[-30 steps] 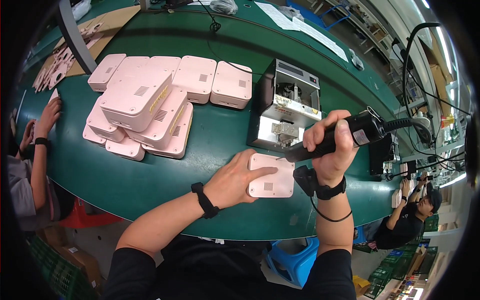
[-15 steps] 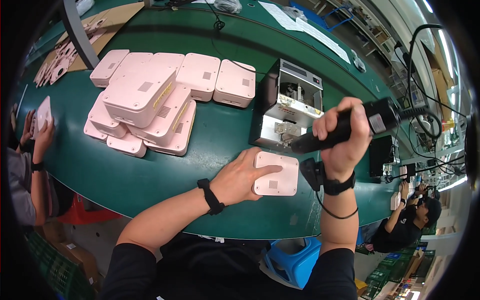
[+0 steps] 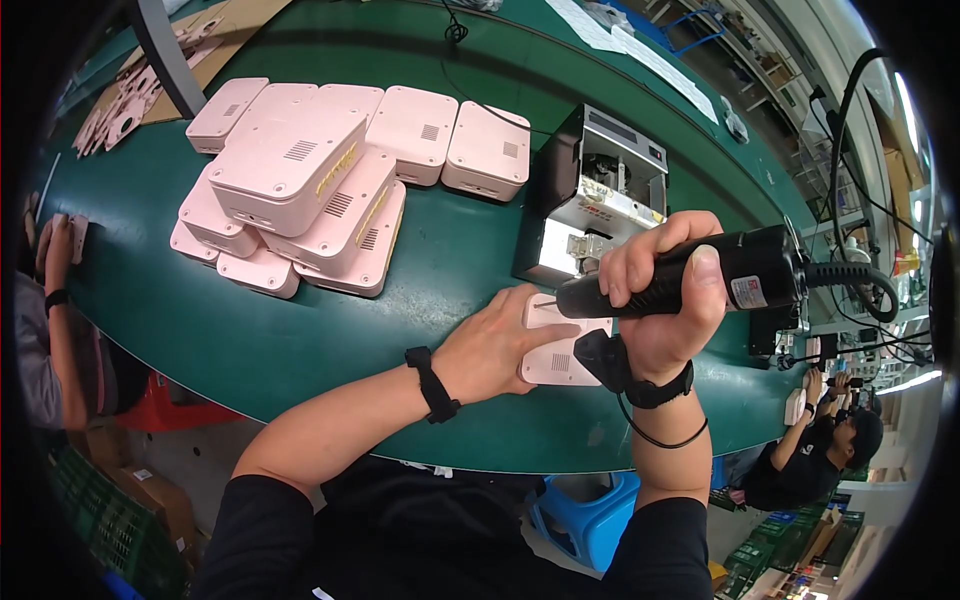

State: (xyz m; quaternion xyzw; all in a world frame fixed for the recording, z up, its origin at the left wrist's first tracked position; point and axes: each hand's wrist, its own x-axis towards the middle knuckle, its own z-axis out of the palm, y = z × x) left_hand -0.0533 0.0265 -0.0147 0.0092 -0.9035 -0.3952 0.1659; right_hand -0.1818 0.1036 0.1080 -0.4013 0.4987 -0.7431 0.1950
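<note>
My left hand [image 3: 488, 345] grips a small white plastic box [image 3: 552, 366] by its left side, the thumb laid across its top face. The box lies flat on the green table, vent slots and corner holes facing up. In my right hand [image 3: 672, 290] is a black corded electric screwdriver [image 3: 735, 265], fingers wrapped round its body. Its thin bit points left and reaches the box's far left corner; whether it sits in the hole there I cannot tell. My right wrist and its black strap device hide part of the box's right side.
Behind my right hand stands a black and silver screw feeder [image 3: 612, 185]. Stacked white boxes [image 3: 285, 165] fill the table's left part, with more boxes [image 3: 488, 150] in a row behind. Co-workers sit at both sides; a blue stool [image 3: 590, 515] is below the table edge.
My right hand has brought the screwdriver from the screw feeder down and left to the box's far left corner. My left hand stays on the box. The left co-worker's hands have moved left.
</note>
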